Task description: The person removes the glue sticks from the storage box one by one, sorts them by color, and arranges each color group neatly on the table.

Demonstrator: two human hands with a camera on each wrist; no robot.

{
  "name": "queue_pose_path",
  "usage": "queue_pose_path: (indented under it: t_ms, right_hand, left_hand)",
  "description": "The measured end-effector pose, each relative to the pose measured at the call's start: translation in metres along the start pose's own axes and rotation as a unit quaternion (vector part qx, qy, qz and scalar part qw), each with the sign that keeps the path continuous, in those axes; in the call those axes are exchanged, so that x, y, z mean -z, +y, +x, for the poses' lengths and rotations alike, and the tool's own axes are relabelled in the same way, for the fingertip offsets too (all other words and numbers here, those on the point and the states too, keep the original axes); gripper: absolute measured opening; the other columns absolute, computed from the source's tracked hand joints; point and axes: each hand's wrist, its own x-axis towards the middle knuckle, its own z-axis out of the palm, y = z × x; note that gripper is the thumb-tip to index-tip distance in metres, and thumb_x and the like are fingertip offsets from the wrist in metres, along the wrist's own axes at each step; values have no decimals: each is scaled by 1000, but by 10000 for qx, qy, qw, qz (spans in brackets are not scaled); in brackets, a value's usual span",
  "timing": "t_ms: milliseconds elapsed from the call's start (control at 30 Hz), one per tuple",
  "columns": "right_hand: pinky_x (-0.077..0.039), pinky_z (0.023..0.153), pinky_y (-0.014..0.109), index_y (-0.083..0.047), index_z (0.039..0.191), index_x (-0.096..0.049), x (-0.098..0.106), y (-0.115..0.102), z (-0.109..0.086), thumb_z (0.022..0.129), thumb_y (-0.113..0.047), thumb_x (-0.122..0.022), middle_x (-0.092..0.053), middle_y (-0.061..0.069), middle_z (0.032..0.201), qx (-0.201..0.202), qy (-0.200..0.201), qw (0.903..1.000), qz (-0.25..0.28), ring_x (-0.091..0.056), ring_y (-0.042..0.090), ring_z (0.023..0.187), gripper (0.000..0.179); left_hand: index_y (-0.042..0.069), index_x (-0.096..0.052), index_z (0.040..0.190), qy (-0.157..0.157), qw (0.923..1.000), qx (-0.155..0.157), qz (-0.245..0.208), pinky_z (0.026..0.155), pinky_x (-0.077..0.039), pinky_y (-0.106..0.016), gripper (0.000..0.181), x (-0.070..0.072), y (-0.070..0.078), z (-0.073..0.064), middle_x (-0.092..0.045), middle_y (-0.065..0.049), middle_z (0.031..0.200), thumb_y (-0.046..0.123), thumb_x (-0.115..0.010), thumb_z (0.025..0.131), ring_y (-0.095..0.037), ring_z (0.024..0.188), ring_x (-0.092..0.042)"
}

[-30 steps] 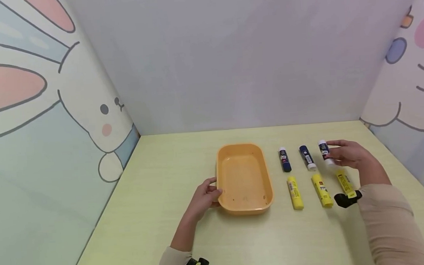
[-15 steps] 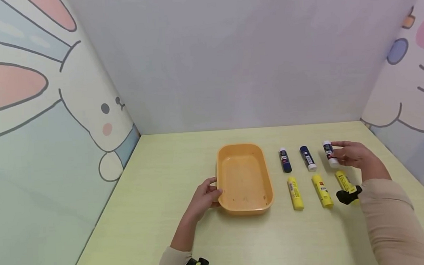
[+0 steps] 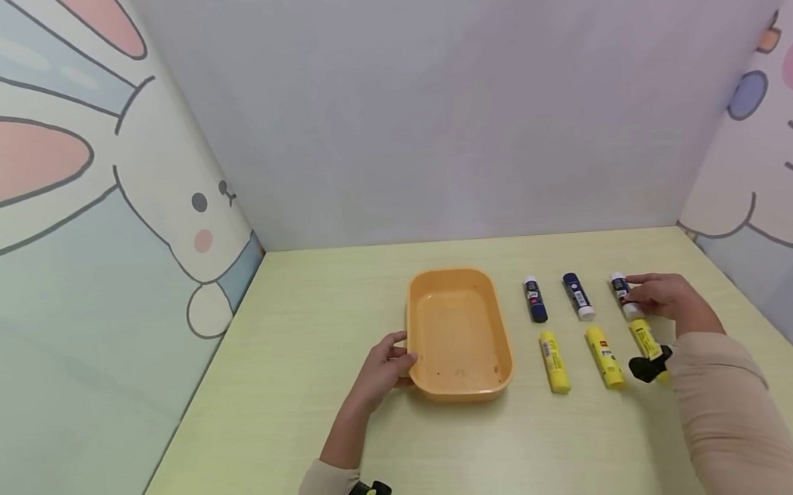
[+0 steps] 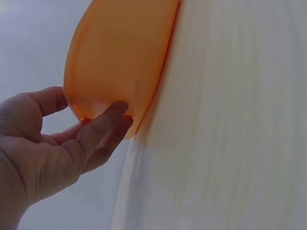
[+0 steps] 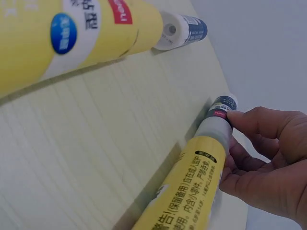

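Note:
At the left side of the orange tray (image 3: pixel 456 335) my left hand (image 3: pixel 382 363) holds its edge, the thumb over the rim. The left wrist view has the fingers (image 4: pixel 103 127) against the tray's outer wall. On the right, my right hand (image 3: pixel 665 297) pinches a dark blue and white glue stick (image 3: pixel 620 287) low at the table. In the right wrist view the fingertips rest on the label of this glue stick (image 5: pixel 221 109). A yellow glue stick (image 3: pixel 643 336) lies just in front of it, partly hidden by the wrist strap.
Two more blue and white glue sticks (image 3: pixel 535 299) lie between tray and right hand. In front of them are two yellow glue sticks (image 3: pixel 554 362), making two rows. Behind the table (image 3: pixel 332 304) rises a grey wall (image 3: pixel 456 107), with cartoon-painted panels on both sides.
My right hand has brought the blue and white glue stick slightly right and down to the table, behind the yellow one. The left hand and the tray stay put.

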Motion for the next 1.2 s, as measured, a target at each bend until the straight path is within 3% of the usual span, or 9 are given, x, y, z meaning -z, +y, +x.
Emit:
queue_pose_path:
  t_ms: [167,400,633,800,1000,1200]
  right_hand:
    - [-51,65,30,-3,144,-25,1,3,5,88,-3,-59,-44,20,118,67,223,9996,-168,-51,15,73,66]
    - [-51,64,30,-3,144,-27,-2,2,5,87,-4,-59,-39,24,127,-11,345,9994,-91,-52,15,72,65]
    - [-51,65,30,-4,144,-29,-3,2,5,87,-4,-59,-54,8,100,-90,394,9991,-89,-53,16,73,65]
    - [-52,67,30,-4,144,-29,-2,3,7,85,-5,-61,-49,16,115,-197,470,9987,71,-54,16,75,67]
    - [-52,67,31,-1,144,-31,-1,2,7,85,-8,-63,-53,14,108,-169,501,9986,36,-56,15,73,67]
    - [-53,67,30,-2,144,-28,-1,3,7,86,-7,-62,-39,25,130,-237,459,9986,126,-55,15,71,67]
  left_hand:
    - [1,-41,136,-9,10000,6,-8,67,-55,-40,50,0,0,0,-55,-16,102,10,-59,91,-30,86,-63]
    - [1,-42,136,-9,10000,23,-10,67,-55,-40,49,1,-1,1,-54,-17,102,11,-58,91,-29,85,-62]
    - [1,-41,136,5,10000,29,52,67,-55,-40,48,0,-3,2,-55,-16,102,9,-57,91,-30,86,-62]
    - [1,-41,136,2,10000,40,83,67,-55,-40,49,0,-2,2,-55,-16,103,10,-58,91,-29,86,-63]
    - [1,-41,136,0,10000,47,86,67,-55,-40,48,0,-1,2,-55,-16,102,9,-57,92,-30,86,-63]
    - [0,-40,136,2,10000,65,66,67,-55,-41,49,0,0,1,-55,-17,103,9,-57,92,-31,87,-62]
